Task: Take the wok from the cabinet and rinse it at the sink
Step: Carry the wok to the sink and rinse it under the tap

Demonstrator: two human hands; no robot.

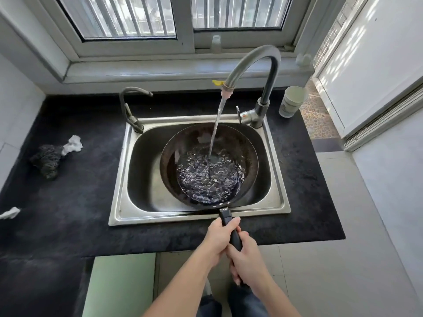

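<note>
A dark round wok sits in the steel sink, its black handle pointing toward me over the front rim. Water runs from the tall curved faucet into the wok, where it pools and churns. My left hand grips the handle near the sink edge. My right hand grips the same handle just behind it, nearer my body.
A small second tap stands at the sink's back left. A dark scrubber and crumpled white paper lie on the black counter at left. A white cup stands at back right. The window sill runs behind.
</note>
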